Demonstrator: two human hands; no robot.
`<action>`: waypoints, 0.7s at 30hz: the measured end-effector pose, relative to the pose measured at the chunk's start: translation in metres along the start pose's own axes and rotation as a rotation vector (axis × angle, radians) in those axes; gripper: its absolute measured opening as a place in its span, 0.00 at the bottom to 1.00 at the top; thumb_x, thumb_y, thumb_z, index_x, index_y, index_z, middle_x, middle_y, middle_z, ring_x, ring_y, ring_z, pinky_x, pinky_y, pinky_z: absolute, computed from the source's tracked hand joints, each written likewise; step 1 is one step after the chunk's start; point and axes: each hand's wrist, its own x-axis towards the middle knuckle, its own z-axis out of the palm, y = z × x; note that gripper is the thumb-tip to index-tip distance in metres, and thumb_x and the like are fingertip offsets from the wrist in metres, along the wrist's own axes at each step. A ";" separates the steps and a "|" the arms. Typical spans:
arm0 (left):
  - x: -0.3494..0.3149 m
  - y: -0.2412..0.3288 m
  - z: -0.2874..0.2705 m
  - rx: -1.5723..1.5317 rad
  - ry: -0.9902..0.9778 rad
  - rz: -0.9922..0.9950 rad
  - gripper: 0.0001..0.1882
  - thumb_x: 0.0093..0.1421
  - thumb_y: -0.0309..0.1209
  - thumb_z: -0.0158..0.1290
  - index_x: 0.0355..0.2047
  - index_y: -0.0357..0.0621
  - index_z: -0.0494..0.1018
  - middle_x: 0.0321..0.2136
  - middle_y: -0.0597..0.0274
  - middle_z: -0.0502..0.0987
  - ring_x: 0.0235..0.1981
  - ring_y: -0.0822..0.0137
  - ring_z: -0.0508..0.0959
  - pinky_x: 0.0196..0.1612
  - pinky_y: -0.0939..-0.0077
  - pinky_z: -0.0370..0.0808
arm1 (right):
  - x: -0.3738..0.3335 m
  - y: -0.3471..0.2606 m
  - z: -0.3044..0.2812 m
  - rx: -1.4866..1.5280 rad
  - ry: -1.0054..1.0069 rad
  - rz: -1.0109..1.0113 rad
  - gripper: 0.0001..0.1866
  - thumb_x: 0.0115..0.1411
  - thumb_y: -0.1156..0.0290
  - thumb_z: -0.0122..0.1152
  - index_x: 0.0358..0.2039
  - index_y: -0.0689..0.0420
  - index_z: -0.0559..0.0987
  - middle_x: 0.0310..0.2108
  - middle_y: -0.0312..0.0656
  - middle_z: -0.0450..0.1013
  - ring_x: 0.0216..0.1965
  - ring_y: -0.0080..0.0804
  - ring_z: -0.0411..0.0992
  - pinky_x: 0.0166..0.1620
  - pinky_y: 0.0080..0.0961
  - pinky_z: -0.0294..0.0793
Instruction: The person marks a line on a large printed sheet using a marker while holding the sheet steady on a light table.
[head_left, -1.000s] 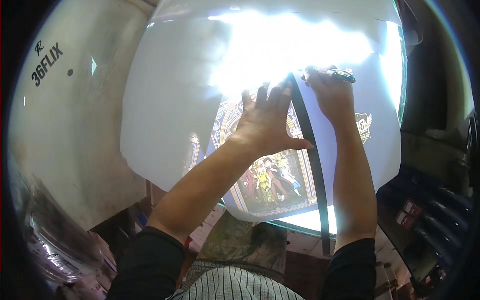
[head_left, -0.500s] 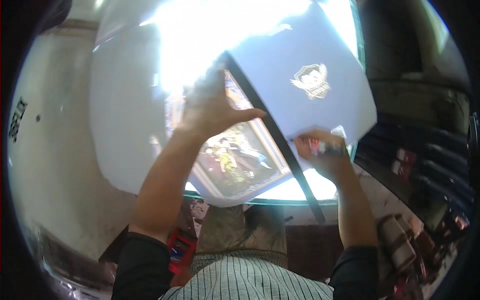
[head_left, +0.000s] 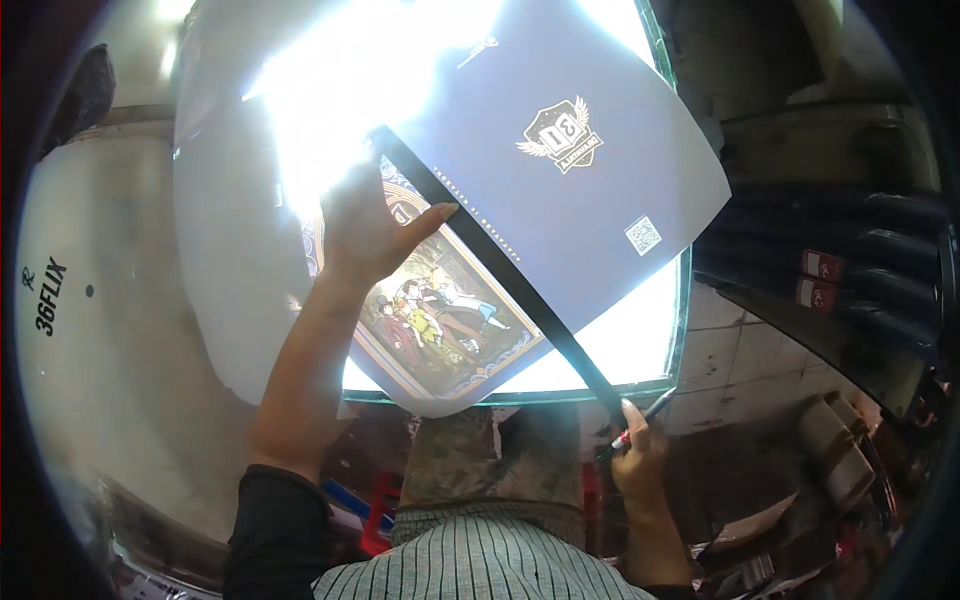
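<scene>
A large dark blue printed sheet (head_left: 610, 220) lies over a brightly lit glass-topped table (head_left: 600, 365). It carries a winged shield emblem, a square code and a framed picture of several figures (head_left: 430, 310). Across the sheet runs a long black straightedge (head_left: 500, 265), slanting down toward me on the right. My left hand (head_left: 360, 225) is spread flat over the picture side, its thumb on the straightedge; glare washes out its fingers. At the straightedge's near end, past the table edge, my right hand (head_left: 640, 455) pinches a slim pen-like tool (head_left: 656, 406), dark at one end, red and white at the other.
To the left stands a pale panel (head_left: 90, 300) with dark lettering. Dark plastic-wrapped rolls or bundles (head_left: 840, 250) lie at the right, with brownish blocks (head_left: 835, 450) below them. Something red (head_left: 380, 510) is beside my lap.
My right hand has slid down along the straightedge toward me, off the sheet to the near end. The sheet, straightedge and left hand appear slightly farther left in view.
</scene>
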 end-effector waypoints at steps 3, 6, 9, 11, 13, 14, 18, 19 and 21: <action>-0.001 0.001 0.001 -0.052 0.093 0.023 0.53 0.53 0.63 0.61 0.63 0.34 0.55 0.64 0.39 0.59 0.65 0.42 0.58 0.65 0.44 0.52 | -0.003 -0.002 0.008 0.077 0.006 0.011 0.34 0.49 0.87 0.61 0.59 0.53 0.73 0.27 0.45 0.68 0.26 0.42 0.69 0.28 0.38 0.69; 0.001 0.005 -0.001 -0.085 0.056 -0.008 0.52 0.52 0.63 0.62 0.61 0.34 0.57 0.64 0.38 0.58 0.66 0.42 0.57 0.66 0.42 0.51 | -0.006 0.000 0.010 0.082 0.010 0.014 0.36 0.48 0.87 0.61 0.60 0.52 0.73 0.26 0.43 0.66 0.25 0.41 0.67 0.28 0.37 0.67; -0.001 0.001 0.000 -0.064 0.047 0.015 0.55 0.50 0.65 0.62 0.62 0.33 0.55 0.64 0.36 0.56 0.66 0.41 0.55 0.66 0.41 0.49 | -0.003 -0.002 0.009 0.076 0.011 0.006 0.37 0.47 0.88 0.61 0.60 0.51 0.74 0.26 0.43 0.65 0.25 0.40 0.66 0.28 0.36 0.67; -0.002 0.000 0.000 -0.058 0.024 0.014 0.58 0.48 0.67 0.62 0.63 0.33 0.54 0.65 0.37 0.55 0.67 0.42 0.54 0.67 0.39 0.47 | -0.003 -0.001 0.008 0.083 0.000 0.026 0.37 0.47 0.88 0.61 0.60 0.51 0.74 0.26 0.43 0.65 0.25 0.41 0.67 0.28 0.37 0.67; -0.002 -0.001 0.002 -0.046 0.028 0.010 0.59 0.48 0.68 0.62 0.64 0.33 0.53 0.65 0.37 0.55 0.67 0.42 0.54 0.67 0.39 0.47 | -0.002 0.000 0.007 0.089 -0.008 0.046 0.37 0.48 0.87 0.61 0.60 0.51 0.74 0.26 0.43 0.66 0.26 0.41 0.67 0.29 0.37 0.68; -0.003 -0.002 0.003 -0.034 0.032 0.008 0.60 0.47 0.69 0.61 0.64 0.33 0.53 0.65 0.37 0.54 0.68 0.42 0.54 0.67 0.38 0.46 | -0.001 0.000 0.007 0.076 -0.003 0.036 0.36 0.48 0.87 0.61 0.60 0.50 0.74 0.27 0.44 0.66 0.26 0.42 0.68 0.29 0.38 0.68; -0.003 -0.003 0.003 -0.012 0.025 -0.001 0.61 0.46 0.69 0.61 0.64 0.34 0.53 0.66 0.38 0.54 0.68 0.42 0.53 0.68 0.38 0.46 | 0.004 -0.002 0.004 0.057 -0.007 0.023 0.36 0.49 0.87 0.61 0.60 0.50 0.75 0.28 0.45 0.66 0.27 0.43 0.70 0.29 0.38 0.70; -0.003 -0.003 0.003 -0.019 0.014 -0.007 0.61 0.46 0.69 0.61 0.64 0.34 0.52 0.66 0.39 0.54 0.68 0.43 0.53 0.68 0.39 0.46 | 0.004 -0.002 0.004 0.056 -0.008 0.024 0.36 0.49 0.87 0.61 0.60 0.50 0.75 0.28 0.45 0.66 0.27 0.43 0.70 0.29 0.38 0.70; -0.002 0.000 0.000 -0.028 0.002 -0.013 0.61 0.46 0.69 0.61 0.64 0.34 0.52 0.66 0.39 0.54 0.68 0.43 0.52 0.68 0.39 0.45 | 0.006 0.000 0.004 0.049 -0.005 0.017 0.35 0.49 0.86 0.62 0.60 0.50 0.75 0.28 0.44 0.66 0.26 0.41 0.69 0.29 0.37 0.69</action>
